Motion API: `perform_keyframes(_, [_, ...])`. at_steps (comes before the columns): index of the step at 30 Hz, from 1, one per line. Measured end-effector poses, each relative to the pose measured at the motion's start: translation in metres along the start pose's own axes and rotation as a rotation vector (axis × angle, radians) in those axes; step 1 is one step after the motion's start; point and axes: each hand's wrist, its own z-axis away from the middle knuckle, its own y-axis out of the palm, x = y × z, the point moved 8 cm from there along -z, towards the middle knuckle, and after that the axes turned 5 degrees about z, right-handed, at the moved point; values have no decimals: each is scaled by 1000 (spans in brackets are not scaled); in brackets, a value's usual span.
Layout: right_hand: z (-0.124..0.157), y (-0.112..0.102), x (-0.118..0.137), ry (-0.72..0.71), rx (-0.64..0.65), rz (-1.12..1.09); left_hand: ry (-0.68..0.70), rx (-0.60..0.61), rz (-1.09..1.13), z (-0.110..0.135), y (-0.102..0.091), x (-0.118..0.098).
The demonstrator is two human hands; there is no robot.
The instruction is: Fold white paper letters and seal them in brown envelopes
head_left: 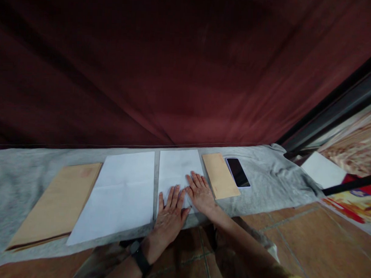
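My left hand (171, 215) lies flat, fingers spread, on the lower part of a white sheet of paper (177, 167). Beside it, my right hand (201, 193) rests on the same sheet near its right edge, fingers stretched out. Both hands are open, and they cover the sheet's lower portion. To the left lies a larger area of white paper (119, 189), one sheet or a stack, I cannot tell. Just right of my right hand is a small brown envelope (221, 176).
Large brown envelopes (57, 203) lie stacked at the far left. A phone (238, 172) with a dark screen sits right of the small envelope. Grey cloth (269, 170) covers the narrow surface. A dark red curtain (181, 86) hangs behind; tiled floor (304, 232) shows in front.
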Motion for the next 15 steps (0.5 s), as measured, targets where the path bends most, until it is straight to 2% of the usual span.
perform_keyframes(4, [-1, 1, -3, -36, 16, -20, 53, 16, -26, 11, -2, -2])
perform_keyframes(7, [-2, -1, -5, -46, 17, -48, 91, 38, -17, 9, -3, 0])
perform_keyframes(12, [-5, -7, -6, -33, 38, -80, 48, 9, 46, -30, -10, 4])
perform_keyframes(15, [-6, -8, -7, -40, 72, -90, 23, 7, 50, -53, -5, 1])
